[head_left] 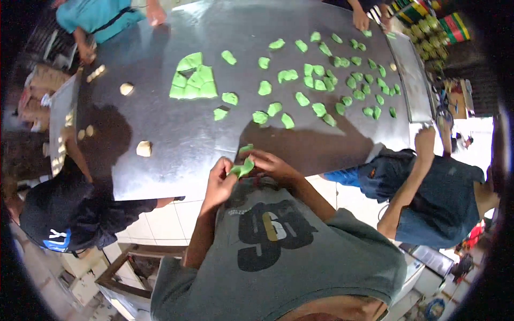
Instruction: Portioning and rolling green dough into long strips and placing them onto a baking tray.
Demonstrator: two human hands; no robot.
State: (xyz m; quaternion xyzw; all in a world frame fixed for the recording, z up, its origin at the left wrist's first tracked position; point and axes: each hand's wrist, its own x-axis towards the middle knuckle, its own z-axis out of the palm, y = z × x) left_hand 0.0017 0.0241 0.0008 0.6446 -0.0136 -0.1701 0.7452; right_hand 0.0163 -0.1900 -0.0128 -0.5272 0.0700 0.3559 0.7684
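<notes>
At the near edge of the metal table, my left hand pinches a soft, flattened piece of green dough. My right hand grips the same piece at its far side, and the dough stretches between the two. Just beyond my fingers shows another small bit of green dough. Farther off lies a larger green dough slab, cut into several chunks with a gap in it. Many loose green dough lumps are scattered across the middle and right of the table.
Pale dough balls rest on the left part. Trays stand at the left end and right end. Co-workers stand around: one in teal far left, one at near left, one at right; another's hand reaches in far right.
</notes>
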